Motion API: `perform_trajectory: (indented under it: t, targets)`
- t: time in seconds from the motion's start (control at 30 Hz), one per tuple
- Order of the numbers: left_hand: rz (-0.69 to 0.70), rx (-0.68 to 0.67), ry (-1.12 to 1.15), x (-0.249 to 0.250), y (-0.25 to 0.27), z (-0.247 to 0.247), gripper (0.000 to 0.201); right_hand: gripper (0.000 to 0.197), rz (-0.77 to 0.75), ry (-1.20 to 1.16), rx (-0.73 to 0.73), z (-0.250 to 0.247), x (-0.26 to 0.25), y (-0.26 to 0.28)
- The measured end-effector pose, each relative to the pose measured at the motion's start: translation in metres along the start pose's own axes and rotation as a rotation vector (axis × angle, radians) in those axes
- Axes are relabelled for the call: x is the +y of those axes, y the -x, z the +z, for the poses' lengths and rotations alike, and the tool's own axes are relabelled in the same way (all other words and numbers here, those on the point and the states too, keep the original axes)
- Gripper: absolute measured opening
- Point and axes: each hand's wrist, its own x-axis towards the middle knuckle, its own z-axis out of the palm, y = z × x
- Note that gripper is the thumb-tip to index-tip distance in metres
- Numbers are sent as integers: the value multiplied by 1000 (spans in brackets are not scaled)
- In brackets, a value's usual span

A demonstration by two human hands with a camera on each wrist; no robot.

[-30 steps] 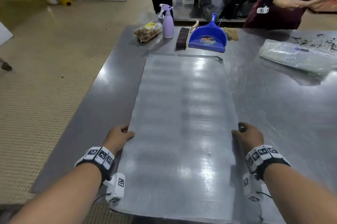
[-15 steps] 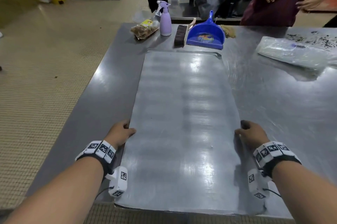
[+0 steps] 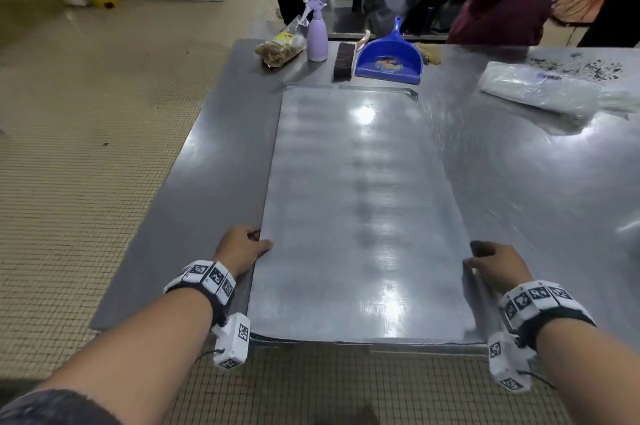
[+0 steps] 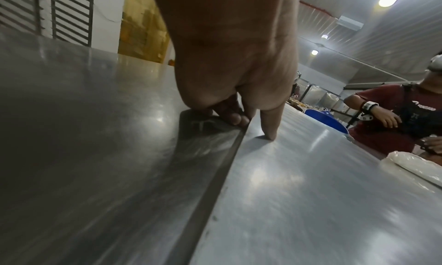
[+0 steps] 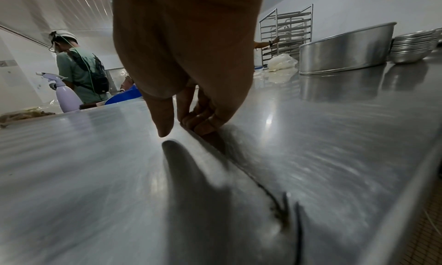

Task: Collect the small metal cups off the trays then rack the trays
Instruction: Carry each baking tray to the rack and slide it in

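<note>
A long flat metal tray [image 3: 356, 203] lies lengthwise on the steel table [image 3: 536, 189], bare of cups. Its near end overhangs the table's front edge. My left hand [image 3: 242, 246] grips the tray's left edge, thumb on top and fingers curled under the rim [image 4: 235, 117]. My right hand [image 3: 493, 260] grips the right edge the same way, thumb on the tray [image 5: 165, 117] and fingers tucked under the rim. No small metal cups show in the head view.
At the table's far end lie a snack bag [image 3: 278, 50], a lilac spray bottle [image 3: 317, 33], a brush [image 3: 343, 61] and a blue dustpan [image 3: 389, 57]. A plastic bag [image 3: 540, 92] lies far right. A round pan [image 5: 347, 49], stacked bowls [image 5: 416, 45] and a rack [image 5: 285, 34] stand right. People stand beyond.
The tray has slid toward me along the table, its near end now past the front edge. Both hands keep their hold on its side edges.
</note>
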Motion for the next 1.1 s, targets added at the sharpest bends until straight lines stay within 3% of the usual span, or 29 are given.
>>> perform_trajectory:
  t: [0.17,0.3,0.43,0.57,0.7,0.8,1.1]
  targets:
    - [-10,2,-17,-13,9,1,50,53,-12,9,1,1,2,1]
    - [-41,41,-86,-6,22,6,41,53,-31,3,-1,2,3,-2]
    - [-67,88,-160,-38,8,19,45,52,-38,14,-13,1,9,-4]
    - [-107,171,-236,-2,49,39,50,51,-81,159,-32,-14,16,-8]
    - [-125,237,-234,7,78,64,46,46,-117,230,-36,-29,30,-8]
    - [-117,273,-162,12,103,82,26,49,-154,244,-36,-37,44,-8]
    - [-197,319,-151,7,135,102,19,51,-209,160,-47,-39,56,-11]
